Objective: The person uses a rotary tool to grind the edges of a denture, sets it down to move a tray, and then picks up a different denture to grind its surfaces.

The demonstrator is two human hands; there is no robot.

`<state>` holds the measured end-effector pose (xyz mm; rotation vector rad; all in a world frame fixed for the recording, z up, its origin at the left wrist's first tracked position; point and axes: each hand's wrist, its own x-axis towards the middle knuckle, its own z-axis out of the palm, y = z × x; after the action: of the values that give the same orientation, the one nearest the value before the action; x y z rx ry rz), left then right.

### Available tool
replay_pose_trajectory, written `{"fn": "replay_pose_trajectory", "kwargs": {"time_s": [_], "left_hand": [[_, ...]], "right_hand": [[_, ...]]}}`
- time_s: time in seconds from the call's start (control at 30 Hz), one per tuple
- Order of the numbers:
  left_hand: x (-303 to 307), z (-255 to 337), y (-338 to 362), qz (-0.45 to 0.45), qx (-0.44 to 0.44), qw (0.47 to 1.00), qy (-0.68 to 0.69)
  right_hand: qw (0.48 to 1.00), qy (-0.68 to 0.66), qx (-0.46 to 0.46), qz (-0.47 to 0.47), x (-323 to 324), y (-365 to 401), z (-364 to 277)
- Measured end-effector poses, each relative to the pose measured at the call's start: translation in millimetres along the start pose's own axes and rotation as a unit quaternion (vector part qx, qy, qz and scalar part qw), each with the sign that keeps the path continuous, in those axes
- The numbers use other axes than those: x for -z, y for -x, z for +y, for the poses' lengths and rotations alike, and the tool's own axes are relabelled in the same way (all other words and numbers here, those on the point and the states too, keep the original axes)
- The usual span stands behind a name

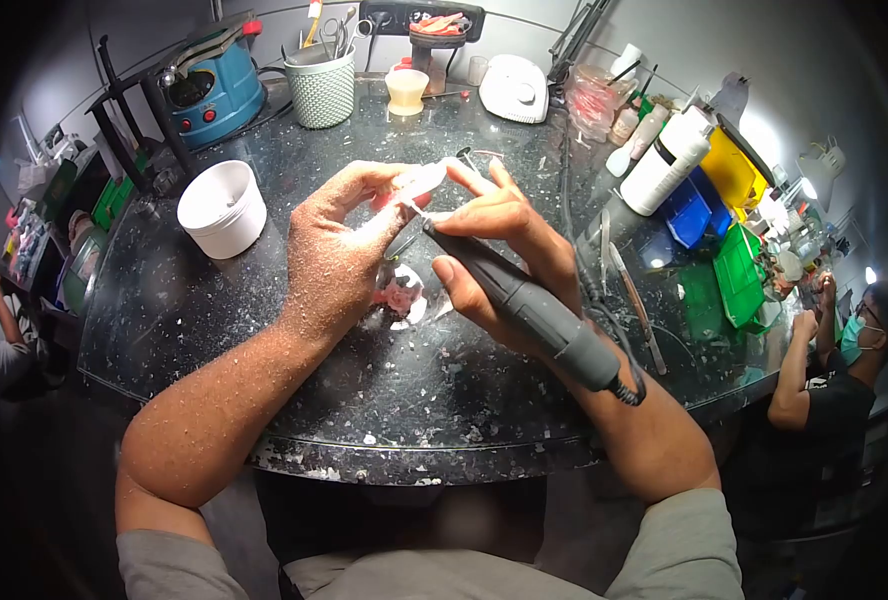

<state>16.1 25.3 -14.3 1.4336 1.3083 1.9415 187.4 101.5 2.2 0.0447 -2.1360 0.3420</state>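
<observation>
The left hand (pixel 339 250) pinches a small pale, pinkish piece (pixel 419 182) between thumb and fingers, above the speckled black table (pixel 344 385). The right hand (pixel 524 235) closes around a dark corded handpiece (pixel 534 305), its tip at the piece; contact is unclear. A white tub (pixel 222 212) stands left; slender tools (pixel 632 305) lie right.

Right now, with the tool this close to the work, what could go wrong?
The tip of the handpiece in the right hand sits right by the left hand's thumb, so a slip could nick it. The small pale piece is pinched between fingertips over the table, with no clamp visible, so it might twist or drop. The cord loops beside the right forearm and could snag or tug the handpiece.
</observation>
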Motion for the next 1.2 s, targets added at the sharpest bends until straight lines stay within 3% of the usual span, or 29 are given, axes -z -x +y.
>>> {"fn": "replay_pose_trajectory", "kwargs": {"time_s": [0.13, 0.3, 0.37, 0.5, 0.67, 0.77, 0.83, 0.9, 0.97, 1.2], "left_hand": [[0.4, 4.4, 0.0, -0.015, 0.023, 0.999, -0.035], [0.7, 2.9, 0.3, -0.013, 0.029, 0.999, -0.018], [1.1, 5.3, 1.0, -0.018, 0.041, 0.999, -0.024], [0.9, 4.3, 0.7, -0.015, 0.040, 0.999, 0.001], [1.0, 4.5, 0.7, -0.022, 0.052, 0.998, 0.002], [2.7, 3.8, -1.1, -0.031, 0.054, 0.998, -0.016], [2.4, 4.7, -1.1, -0.038, 0.064, 0.996, -0.039], [-0.2, 5.7, -0.2, -0.043, 0.056, 0.997, 0.028], [0.6, 4.1, -1.0, -0.043, 0.056, 0.997, 0.025], [2.0, 2.8, -1.6, -0.058, 0.080, 0.993, 0.065]], "right_hand": [[0.998, -0.028, -0.031, 0.049, -1.8, 0.8, 3.6], [1.000, -0.012, -0.005, 0.008, -0.3, -1.1, -0.2], [0.998, -0.033, -0.032, 0.051, -2.6, 1.3, 3.5], [1.000, -0.010, -0.001, 0.003, 2.1, -1.9, -2.0], [0.999, -0.021, -0.018, 0.043, 0.5, -1.0, 2.0], [1.000, -0.006, 0.011, -0.005, 2.1, -2.7, -1.2], [0.996, -0.051, -0.036, 0.059, -1.9, 1.7, 7.2], [0.996, -0.042, -0.046, 0.062, -0.4, 1.7, 8.5], [0.999, -0.032, -0.010, 0.038, 1.5, 0.2, 8.0], [0.999, -0.019, -0.018, 0.046, 3.4, -1.0, 7.5]]}}
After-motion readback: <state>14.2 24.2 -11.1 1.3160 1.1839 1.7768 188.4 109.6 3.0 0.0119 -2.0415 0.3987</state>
